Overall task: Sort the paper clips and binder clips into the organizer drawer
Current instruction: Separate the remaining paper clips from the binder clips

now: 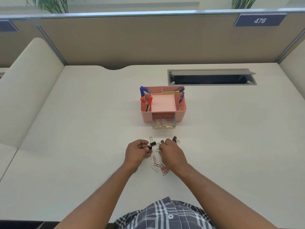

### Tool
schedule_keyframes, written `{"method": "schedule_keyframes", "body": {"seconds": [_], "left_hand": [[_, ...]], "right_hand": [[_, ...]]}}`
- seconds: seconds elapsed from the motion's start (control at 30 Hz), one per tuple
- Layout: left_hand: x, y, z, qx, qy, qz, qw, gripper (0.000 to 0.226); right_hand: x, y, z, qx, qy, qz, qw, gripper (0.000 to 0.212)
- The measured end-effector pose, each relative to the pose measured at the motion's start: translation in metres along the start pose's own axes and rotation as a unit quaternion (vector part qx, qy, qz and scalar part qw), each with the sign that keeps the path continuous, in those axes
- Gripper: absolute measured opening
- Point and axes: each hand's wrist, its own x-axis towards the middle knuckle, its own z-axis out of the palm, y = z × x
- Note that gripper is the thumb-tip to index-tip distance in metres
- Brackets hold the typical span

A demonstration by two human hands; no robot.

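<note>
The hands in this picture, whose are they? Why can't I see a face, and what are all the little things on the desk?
The camera sits on a person's head and looks down, so you see only their arms and checked shirt. The left hand pinches a small black binder clip in its grip. The right hand reaches into the pile; what it holds is hidden. On the pale desk lie more black binder clips and loose red and silver paper clips. Behind them stands a pink plastic organizer with pens, its clear little drawer pulled open and already holding clips.
</note>
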Motion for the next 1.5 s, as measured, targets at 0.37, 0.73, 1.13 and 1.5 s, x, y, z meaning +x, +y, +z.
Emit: {"method": "schedule_keyframes", "body": {"seconds": [0.37,0.73,1.13,1.5], "left_hand": [[0.006,0.000,-0.007,0.122,0.063,0.043,0.990,0.021],[-0.006,-0.015,0.002,0.416,0.046,0.155,0.895,0.013],[-0.012,-0.011,0.020,0.505,0.023,0.119,0.854,0.020],[-0.013,-0.010,0.021,0.494,-0.010,0.133,0.859,0.017]], "right_hand": [[-0.002,0.001,-0.006,-0.022,-0.041,-0.006,0.999,0.017],[0.000,0.002,-0.018,0.056,-0.032,0.019,0.998,0.015],[0.010,0.000,-0.015,0.069,-0.031,0.062,0.995,0.016],[0.011,-0.013,-0.006,-0.024,-0.048,0.060,0.997,0.008]]}}
